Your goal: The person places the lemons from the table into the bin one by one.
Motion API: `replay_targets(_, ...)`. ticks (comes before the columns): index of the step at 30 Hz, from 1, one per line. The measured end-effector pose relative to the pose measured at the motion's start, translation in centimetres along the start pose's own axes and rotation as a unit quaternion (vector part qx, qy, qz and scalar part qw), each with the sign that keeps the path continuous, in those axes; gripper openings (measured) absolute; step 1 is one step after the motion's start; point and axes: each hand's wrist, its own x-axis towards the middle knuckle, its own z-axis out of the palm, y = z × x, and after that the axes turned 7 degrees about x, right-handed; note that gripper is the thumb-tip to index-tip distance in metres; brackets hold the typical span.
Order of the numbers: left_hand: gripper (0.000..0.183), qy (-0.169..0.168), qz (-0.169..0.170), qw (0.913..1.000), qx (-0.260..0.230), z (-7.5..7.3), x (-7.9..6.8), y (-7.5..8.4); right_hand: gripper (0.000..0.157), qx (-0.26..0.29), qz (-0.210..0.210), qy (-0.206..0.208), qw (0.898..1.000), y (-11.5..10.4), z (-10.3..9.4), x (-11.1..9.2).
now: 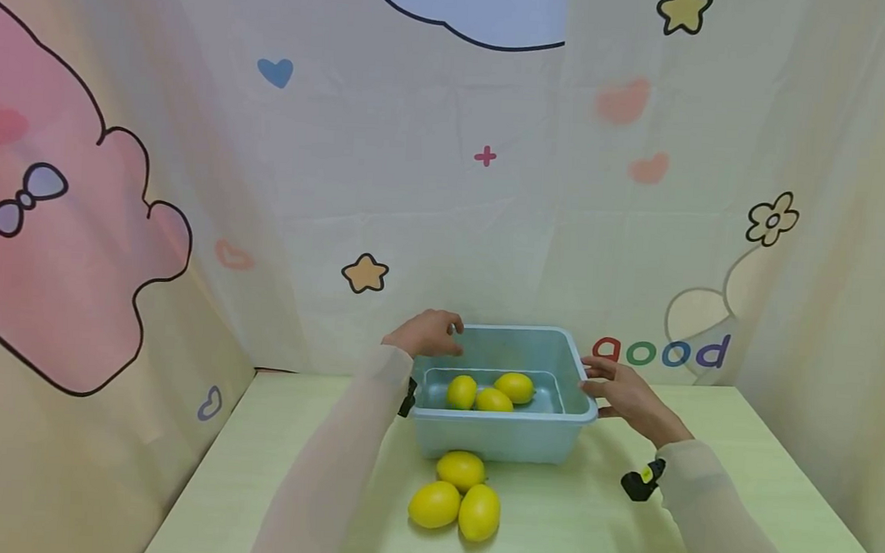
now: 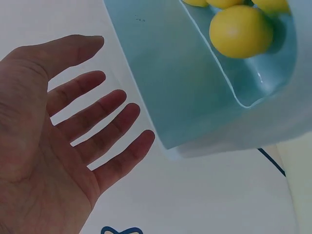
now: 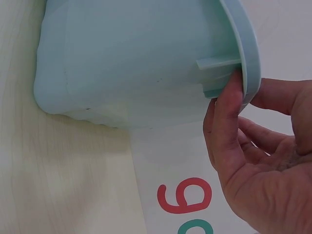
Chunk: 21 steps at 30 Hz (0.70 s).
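Observation:
A light blue plastic basin (image 1: 497, 438) stands on the table with yellow lemons (image 1: 514, 388) inside it. My right hand (image 1: 635, 399) is at the basin's right side. In the right wrist view, the fingers (image 3: 229, 117) reach under the rim (image 3: 251, 63) while the thumb lies against its other side. At the far left corner is my left hand (image 1: 426, 334), holding nothing. Its fingers (image 2: 122, 163) are loosely spread beside the basin wall (image 2: 165, 87) in the left wrist view. Three more lemons (image 1: 479, 512) lie grouped in front of the basin.
The pale wooden table (image 1: 290, 452) ends at a printed curtain (image 1: 417, 183) close behind the basin. More curtain hangs at both sides. A black wrist device (image 1: 640, 481) sits by the right sleeve.

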Motion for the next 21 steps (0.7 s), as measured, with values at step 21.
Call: replay_targets(21, 0.046, 0.066, 0.074, 0.9910, 0.090, -0.8, -3.6, 1.6, 0.065, -0.003, 0.005, 0.003, 1.000, -0.2, 0.2, -0.2)
